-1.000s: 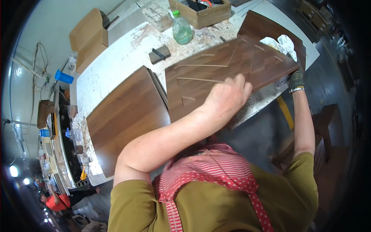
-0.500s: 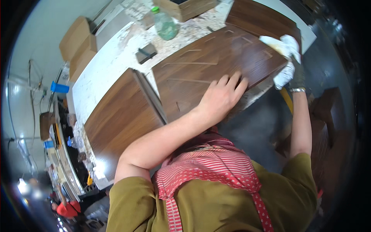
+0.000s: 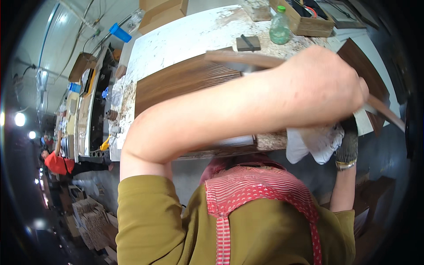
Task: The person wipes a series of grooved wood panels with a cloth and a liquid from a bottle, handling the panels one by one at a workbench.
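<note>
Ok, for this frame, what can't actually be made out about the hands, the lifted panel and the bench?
- Left hand: its fingers and grip on the lifted wood panel are turned away from the head camera.
- Right hand: mostly covered by a dark glove and the white cloth; grip unclear.
- Lifted wood panel: the forearm crosses its middle, and its face is edge-on.
- Workbench: near part hidden by the arm.
- Green bottle: too small for detail.

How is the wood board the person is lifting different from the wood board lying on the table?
The thin dark brown wooden panel in the bare left hand is raised and seen edge-on; the wide brown wooden board lies flat on the white worktable, face up. Both are dark brown wood.
</note>
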`<state>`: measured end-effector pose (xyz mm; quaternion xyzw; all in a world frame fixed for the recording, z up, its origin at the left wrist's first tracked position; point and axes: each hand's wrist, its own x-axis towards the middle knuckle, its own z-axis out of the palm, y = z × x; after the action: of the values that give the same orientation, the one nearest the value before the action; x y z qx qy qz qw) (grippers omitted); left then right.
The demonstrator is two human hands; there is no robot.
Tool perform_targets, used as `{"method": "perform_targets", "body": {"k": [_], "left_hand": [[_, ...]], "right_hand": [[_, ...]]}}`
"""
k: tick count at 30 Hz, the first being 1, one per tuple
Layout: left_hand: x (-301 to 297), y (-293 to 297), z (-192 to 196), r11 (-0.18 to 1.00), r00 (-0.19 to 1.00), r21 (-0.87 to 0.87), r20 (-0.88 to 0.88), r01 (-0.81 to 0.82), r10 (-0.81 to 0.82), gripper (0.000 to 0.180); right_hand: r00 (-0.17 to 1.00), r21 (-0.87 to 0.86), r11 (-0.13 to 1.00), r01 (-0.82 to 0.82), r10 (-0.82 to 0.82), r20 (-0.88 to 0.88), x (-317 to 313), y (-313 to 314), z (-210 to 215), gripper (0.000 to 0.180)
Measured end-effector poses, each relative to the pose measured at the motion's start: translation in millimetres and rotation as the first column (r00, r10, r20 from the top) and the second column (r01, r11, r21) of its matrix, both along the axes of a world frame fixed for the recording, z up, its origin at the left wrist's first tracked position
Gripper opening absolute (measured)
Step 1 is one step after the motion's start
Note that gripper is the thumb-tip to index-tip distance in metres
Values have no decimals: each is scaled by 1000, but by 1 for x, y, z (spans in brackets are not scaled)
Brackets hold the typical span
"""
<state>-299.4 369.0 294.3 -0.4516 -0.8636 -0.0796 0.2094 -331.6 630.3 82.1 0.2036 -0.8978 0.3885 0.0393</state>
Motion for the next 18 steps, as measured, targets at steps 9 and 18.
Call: {"method": "perform_targets", "body": {"k": [9, 18], "left_hand": [[126, -91, -37, 973, 917, 105, -326, -205, 228, 23], [195, -167, -51, 887, 874, -58, -216, -457, 436, 26]], "right_hand": [[927, -186, 959, -213, 259, 272, 30, -124, 78, 51], [446, -497, 715, -493, 697, 561, 70, -252, 52, 52]]}}
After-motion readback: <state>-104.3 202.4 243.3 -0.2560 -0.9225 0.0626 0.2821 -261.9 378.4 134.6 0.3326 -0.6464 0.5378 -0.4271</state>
